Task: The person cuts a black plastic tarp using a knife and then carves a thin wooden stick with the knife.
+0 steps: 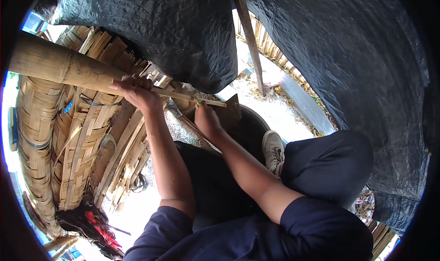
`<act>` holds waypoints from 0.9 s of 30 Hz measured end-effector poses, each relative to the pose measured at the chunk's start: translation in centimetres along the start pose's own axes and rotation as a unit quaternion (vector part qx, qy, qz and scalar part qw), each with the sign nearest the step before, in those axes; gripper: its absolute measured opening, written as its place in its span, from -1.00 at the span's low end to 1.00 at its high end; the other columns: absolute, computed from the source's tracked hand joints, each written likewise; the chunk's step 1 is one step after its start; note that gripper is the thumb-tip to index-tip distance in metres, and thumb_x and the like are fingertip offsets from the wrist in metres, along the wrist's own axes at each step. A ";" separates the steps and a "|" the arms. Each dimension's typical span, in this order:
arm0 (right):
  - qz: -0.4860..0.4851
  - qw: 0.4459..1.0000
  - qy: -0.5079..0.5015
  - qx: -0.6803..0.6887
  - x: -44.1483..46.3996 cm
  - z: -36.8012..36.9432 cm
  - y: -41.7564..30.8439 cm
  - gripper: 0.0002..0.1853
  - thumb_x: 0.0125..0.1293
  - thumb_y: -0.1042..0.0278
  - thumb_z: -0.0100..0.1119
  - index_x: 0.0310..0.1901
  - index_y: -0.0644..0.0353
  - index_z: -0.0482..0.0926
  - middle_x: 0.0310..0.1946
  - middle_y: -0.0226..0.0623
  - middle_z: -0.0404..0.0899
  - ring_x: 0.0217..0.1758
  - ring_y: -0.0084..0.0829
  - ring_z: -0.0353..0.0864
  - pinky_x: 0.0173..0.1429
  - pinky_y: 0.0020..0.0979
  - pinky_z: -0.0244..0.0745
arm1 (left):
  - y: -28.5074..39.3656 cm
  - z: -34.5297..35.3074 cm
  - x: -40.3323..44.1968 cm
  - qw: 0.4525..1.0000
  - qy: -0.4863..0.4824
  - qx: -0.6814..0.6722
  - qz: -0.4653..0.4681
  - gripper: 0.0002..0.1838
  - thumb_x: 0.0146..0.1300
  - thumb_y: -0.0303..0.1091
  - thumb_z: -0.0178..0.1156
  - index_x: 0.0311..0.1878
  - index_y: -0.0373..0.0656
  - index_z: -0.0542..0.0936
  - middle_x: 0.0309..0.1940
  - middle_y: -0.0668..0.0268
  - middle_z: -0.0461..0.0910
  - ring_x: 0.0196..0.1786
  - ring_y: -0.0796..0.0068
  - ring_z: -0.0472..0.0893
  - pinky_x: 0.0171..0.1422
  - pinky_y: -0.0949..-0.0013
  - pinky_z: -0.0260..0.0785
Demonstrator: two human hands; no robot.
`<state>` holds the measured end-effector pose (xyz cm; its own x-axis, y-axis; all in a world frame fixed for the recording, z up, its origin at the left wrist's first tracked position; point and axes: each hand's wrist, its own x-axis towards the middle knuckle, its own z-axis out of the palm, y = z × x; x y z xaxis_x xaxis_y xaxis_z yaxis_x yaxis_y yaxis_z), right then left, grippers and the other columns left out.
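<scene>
A narrow pale bamboo strip stretches rightward from my left hand, whose fingers are closed around it. Right beside that hand is a thick bamboo pole, coming in from the upper left. My right hand is closed at the strip farther along, its fingertips against the strip's underside by a small green patch. Whatever else may lie inside that fist is hidden. Just right of it stands a flat brownish piece with a pointed corner; I cannot tell whether it is a blade or a board.
Woven bamboo rolls and split bamboo lengths lie at my left. Dark plastic sheeting hangs overhead and to the right. A slanting wooden post stands ahead. My shoe is near the right forearm.
</scene>
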<state>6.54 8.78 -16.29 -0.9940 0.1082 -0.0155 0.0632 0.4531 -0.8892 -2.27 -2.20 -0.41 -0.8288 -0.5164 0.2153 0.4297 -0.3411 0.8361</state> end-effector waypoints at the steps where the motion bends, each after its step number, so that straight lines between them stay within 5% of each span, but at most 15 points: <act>1: -0.057 0.998 0.000 0.015 0.4 1.2 3.0 -0.83 0.38 0.38 -0.08 -0.15 0.33 0.37 -0.50 0.17 0.55 -0.40 0.13 0.59 -0.38 0.03 0.48 | 0.1 -0.3 0.0 1.000 0.023 0.008 0.006 -0.35 0.30 0.43 -0.33 -0.59 0.04 0.09 -0.74 0.53 -0.03 -0.68 0.67 -0.09 -0.63 0.51 -0.21; 4: -0.066 0.997 -0.004 -0.034 0.3 0.9 1.5 -0.82 0.38 0.38 -0.09 -0.16 0.36 0.37 -0.49 0.18 0.56 -0.38 0.13 0.60 -0.35 0.03 0.49 | 0.2 -0.4 0.4 0.997 0.074 0.026 0.006 -0.35 0.32 0.41 -0.35 -0.60 0.04 0.10 -0.74 0.53 -0.01 -0.68 0.67 -0.06 -0.62 0.53 -0.18; 6: 0.069 0.995 -0.050 -0.048 0.3 0.5 -1.8 -0.79 0.37 0.38 -0.08 -0.21 0.41 0.38 -0.48 0.20 0.56 -0.38 0.10 0.62 -0.30 0.02 0.50 | 0.2 0.1 0.4 0.994 0.102 0.028 0.003 -0.35 0.33 0.41 -0.36 -0.60 0.04 0.10 -0.74 0.52 -0.01 -0.68 0.66 -0.05 -0.62 0.53 -0.16; 7: 0.059 0.993 -0.081 -0.067 0.2 0.6 -2.9 -0.76 0.35 0.38 -0.06 -0.20 0.47 0.36 -0.45 0.23 0.56 -0.34 0.06 0.64 -0.26 -0.01 0.53 | 0.1 0.5 0.2 0.997 0.073 0.033 0.008 -0.35 0.33 0.41 -0.37 -0.61 0.04 0.09 -0.73 0.52 0.00 -0.68 0.66 -0.05 -0.62 0.52 -0.15; 8: -0.132 0.959 -0.073 -0.240 0.2 0.2 -3.6 -0.76 0.34 0.38 -0.05 -0.18 0.47 0.35 -0.45 0.23 0.57 -0.34 0.07 0.64 -0.26 -0.01 0.54 | 0.1 0.7 -0.1 0.998 0.045 0.040 0.010 -0.35 0.34 0.41 -0.38 -0.61 0.05 0.09 -0.73 0.52 0.00 -0.68 0.66 -0.05 -0.61 0.51 -0.15; 9: -0.311 0.862 -0.063 -0.395 0.0 0.2 -3.5 -0.75 0.33 0.38 -0.04 -0.17 0.47 0.34 -0.44 0.24 0.57 -0.34 0.07 0.64 -0.26 -0.01 0.55 | 0.0 0.9 -0.2 0.998 0.047 0.041 0.007 -0.35 0.34 0.41 -0.38 -0.61 0.05 0.09 -0.73 0.52 0.00 -0.68 0.66 -0.05 -0.61 0.51 -0.15; 10: -0.308 0.863 -0.066 -0.394 -0.1 0.4 -3.1 -0.75 0.33 0.38 -0.04 -0.17 0.47 0.34 -0.44 0.24 0.57 -0.34 0.07 0.64 -0.26 -0.01 0.55 | 0.1 1.1 -0.3 0.998 0.050 0.042 -0.001 -0.36 0.34 0.41 -0.39 -0.61 0.05 0.09 -0.73 0.51 0.00 -0.68 0.66 -0.05 -0.61 0.50 -0.14; 12: -0.072 0.988 -0.064 -0.118 0.4 0.6 -1.9 -0.76 0.35 0.39 -0.06 -0.14 0.47 0.33 -0.48 0.21 0.57 -0.39 0.07 0.64 -0.32 -0.01 0.54 | 0.1 1.1 -0.3 0.998 0.051 0.039 -0.005 -0.37 0.35 0.39 -0.39 -0.60 0.06 0.09 -0.73 0.52 0.00 -0.68 0.67 -0.05 -0.61 0.49 -0.16; 15: 0.001 0.999 -0.041 -0.035 -0.2 -0.5 0.4 -0.72 0.30 0.38 -0.02 -0.10 0.47 0.38 -0.34 0.23 0.56 -0.42 0.00 0.66 -0.31 -0.07 0.58 | 0.3 0.9 -0.1 0.997 0.068 0.035 -0.001 -0.37 0.36 0.39 -0.38 -0.60 0.06 0.09 -0.73 0.53 0.01 -0.68 0.68 -0.06 -0.61 0.51 -0.19; 16: 0.005 0.999 -0.039 -0.029 0.1 0.0 0.0 -0.79 0.38 0.41 -0.12 -0.18 0.46 0.33 -0.56 0.19 0.51 -0.47 0.06 0.61 -0.38 -0.07 0.54 | 0.3 0.8 0.0 0.997 0.069 0.034 0.003 -0.38 0.35 0.39 -0.36 -0.60 0.06 0.08 -0.72 0.53 0.00 -0.68 0.68 -0.06 -0.60 0.51 -0.21; 17: 0.007 0.999 -0.043 -0.028 -0.1 0.8 -0.5 -0.79 0.38 0.41 -0.12 -0.18 0.46 0.33 -0.56 0.19 0.51 -0.47 0.06 0.61 -0.38 -0.07 0.54 | 0.3 0.5 -0.2 0.997 0.071 0.037 0.002 -0.38 0.35 0.39 -0.36 -0.60 0.06 0.08 -0.72 0.53 0.00 -0.68 0.68 -0.06 -0.60 0.51 -0.21; 20: -0.244 0.962 0.003 -0.124 -0.6 -0.5 -4.9 -0.76 0.36 0.40 -0.10 -0.18 0.50 0.34 -0.53 0.21 0.52 -0.46 0.05 0.62 -0.38 -0.05 0.54 | 0.2 1.0 -0.2 1.000 0.019 0.020 0.004 -0.37 0.35 0.39 -0.37 -0.60 0.06 0.07 -0.72 0.53 0.00 -0.68 0.68 -0.07 -0.60 0.51 -0.21; 25: -0.069 0.985 -0.064 -0.142 -0.2 -0.6 -0.4 -0.79 0.32 0.46 -0.08 -0.15 0.47 0.37 -0.46 0.21 0.55 -0.41 0.05 0.64 -0.35 -0.07 0.56 | 0.2 1.3 -0.4 0.999 0.015 0.035 -0.007 -0.36 0.34 0.41 -0.37 -0.60 0.05 0.06 -0.72 0.52 -0.03 -0.67 0.66 -0.07 -0.60 0.50 -0.21; 27: 0.012 0.998 -0.066 -0.014 0.3 -0.9 0.3 -0.79 0.30 0.47 -0.08 -0.11 0.44 0.35 -0.43 0.23 0.56 -0.36 0.04 0.65 -0.33 -0.06 0.58 | 0.4 0.9 0.1 0.999 0.038 0.025 -0.009 -0.36 0.34 0.41 -0.37 -0.60 0.06 0.06 -0.72 0.52 -0.04 -0.67 0.66 -0.08 -0.60 0.50 -0.21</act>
<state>6.32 9.73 -16.20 -0.9951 0.0028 -0.0990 0.0884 0.4758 -0.8751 -2.46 -1.67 0.39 -0.8058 -0.5696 0.1619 0.3947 -0.3129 0.8639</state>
